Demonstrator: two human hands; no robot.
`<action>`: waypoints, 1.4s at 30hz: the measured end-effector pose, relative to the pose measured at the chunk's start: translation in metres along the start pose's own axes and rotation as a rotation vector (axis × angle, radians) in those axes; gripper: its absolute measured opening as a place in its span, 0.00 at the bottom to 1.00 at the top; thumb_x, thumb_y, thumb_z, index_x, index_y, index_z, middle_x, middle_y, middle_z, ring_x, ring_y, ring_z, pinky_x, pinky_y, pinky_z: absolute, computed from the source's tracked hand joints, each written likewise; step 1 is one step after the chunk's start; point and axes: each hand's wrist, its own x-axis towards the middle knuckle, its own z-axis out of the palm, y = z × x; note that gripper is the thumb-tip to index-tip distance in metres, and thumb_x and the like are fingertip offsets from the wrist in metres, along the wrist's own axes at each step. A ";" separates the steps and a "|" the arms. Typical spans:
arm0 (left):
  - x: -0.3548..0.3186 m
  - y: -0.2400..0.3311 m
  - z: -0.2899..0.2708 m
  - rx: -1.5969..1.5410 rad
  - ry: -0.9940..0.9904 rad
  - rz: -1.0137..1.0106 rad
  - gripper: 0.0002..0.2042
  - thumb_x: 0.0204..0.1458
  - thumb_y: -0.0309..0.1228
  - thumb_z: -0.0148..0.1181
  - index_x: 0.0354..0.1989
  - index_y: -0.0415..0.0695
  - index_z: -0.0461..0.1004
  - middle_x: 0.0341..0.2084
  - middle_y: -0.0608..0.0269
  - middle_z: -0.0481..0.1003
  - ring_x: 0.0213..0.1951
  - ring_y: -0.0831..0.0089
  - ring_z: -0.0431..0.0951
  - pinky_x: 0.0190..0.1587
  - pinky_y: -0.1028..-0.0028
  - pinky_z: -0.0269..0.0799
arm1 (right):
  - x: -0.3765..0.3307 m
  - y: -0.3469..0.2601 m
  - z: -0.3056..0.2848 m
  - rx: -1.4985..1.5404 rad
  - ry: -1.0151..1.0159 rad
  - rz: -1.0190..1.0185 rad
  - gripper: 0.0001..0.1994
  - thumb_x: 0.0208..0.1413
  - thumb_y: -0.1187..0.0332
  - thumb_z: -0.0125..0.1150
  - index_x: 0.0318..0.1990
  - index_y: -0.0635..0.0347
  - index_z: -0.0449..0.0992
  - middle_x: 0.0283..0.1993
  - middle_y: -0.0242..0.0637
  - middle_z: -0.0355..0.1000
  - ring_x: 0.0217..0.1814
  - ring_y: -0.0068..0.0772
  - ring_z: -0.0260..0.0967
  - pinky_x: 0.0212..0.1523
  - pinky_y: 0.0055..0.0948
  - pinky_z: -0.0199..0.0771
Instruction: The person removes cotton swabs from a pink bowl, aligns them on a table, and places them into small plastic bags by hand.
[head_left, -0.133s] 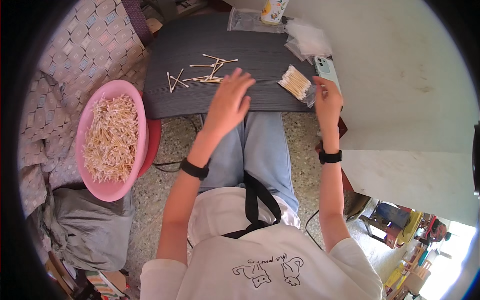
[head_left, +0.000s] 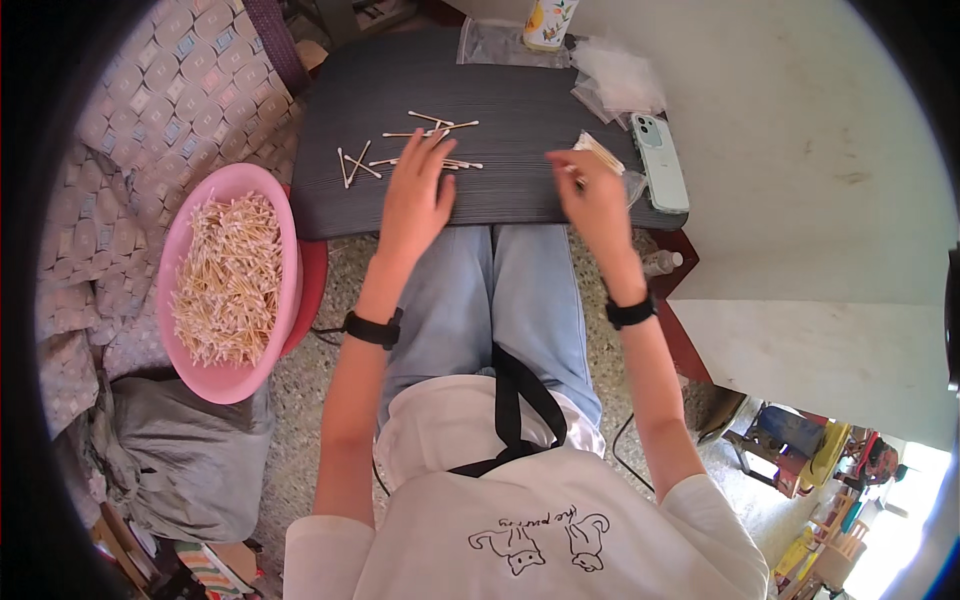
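- The clock is read from the middle of the view; the loose swabs (head_left: pixel 460 126) lie scattered at 11 o'clock on the dark table (head_left: pixel 520 105), some of them crossing each other; the swab bundle (head_left: pixel 599 152) lies at 1 o'clock, partly hidden by the right hand (head_left: pixel 571 170).
- How far it is: one bundle is gathered side by side, with clear plastic (head_left: pixel 635 187) at its lower end; the swabs on the table are unsorted, and a big heap is loose in the basin, so by my judgement only a small part is gathered.
- The left hand (head_left: pixel 418 190) is over the near edge of the loose swabs; its fingers are stretched, the thumb stands apart, and no held thing is seen; whether the tips touch, I cannot tell.
- The right hand has thumb and finger close together beside the bundle; whether they pinch something, I cannot tell.
- Containers: at 9 o'clock the pink basin (head_left: pixel 225 386) holds the swab heap (head_left: pixel 230 285); at 1 o'clock, farther out, flat clear bags (head_left: pixel 622 78) lie in a pile, seemingly with nothing inside; near 12 o'clock stands a printed cup (head_left: pixel 548 25), its inside not visible.
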 end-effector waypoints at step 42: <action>-0.029 -0.024 -0.013 0.102 0.007 0.043 0.12 0.54 0.26 0.54 0.46 0.40 0.76 0.50 0.56 0.73 0.56 0.59 0.70 0.60 0.61 0.62 | 0.019 -0.016 0.075 -0.208 -0.252 -0.435 0.03 0.46 0.72 0.61 0.29 0.58 0.79 0.33 0.34 0.70 0.41 0.36 0.67 0.46 0.33 0.71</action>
